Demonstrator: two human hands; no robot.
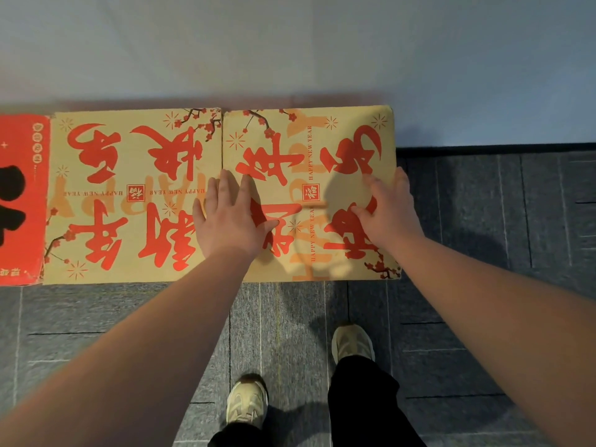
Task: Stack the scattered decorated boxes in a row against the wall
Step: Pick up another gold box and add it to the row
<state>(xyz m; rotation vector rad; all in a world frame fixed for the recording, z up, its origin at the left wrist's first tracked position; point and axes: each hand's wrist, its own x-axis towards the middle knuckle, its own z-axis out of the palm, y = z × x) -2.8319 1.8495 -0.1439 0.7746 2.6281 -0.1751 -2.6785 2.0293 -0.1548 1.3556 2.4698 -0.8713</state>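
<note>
Grey carpet tiles (483, 221) run up to a pale wall (290, 43), and a row of decorated boxes sits along the foot of it.

Fingers first: those of the left hand (230, 217) are straight and loosely spread, laid flat on a box top, the thumb pointing off to the right. That hand lies right at the seam between two tan boxes, its fingertips near the line where they meet. The right hand (387, 211) also lies flat with straight fingers, a little blurred; most of them rest on the lid, while the outermost finger hangs at the box's right edge. Neither hand curls round anything.

Both palms rest on the right tan box (309, 150), kraft cardboard printed with big red brush characters, plum blossom and "HAPPY NEW YEAR". Its back edge lies against the wall and its left side touches the left tan box (129, 195), which carries the same print turned another way. Just beyond that, at the far left and touching it, is a red box (22, 201) with black lettering, cut off by the edge of view.

Bare forearms reach in from below. Down on the carpet stand two pale sneakers (246, 404) under black trousers (364, 404), close in front of the row.
</note>
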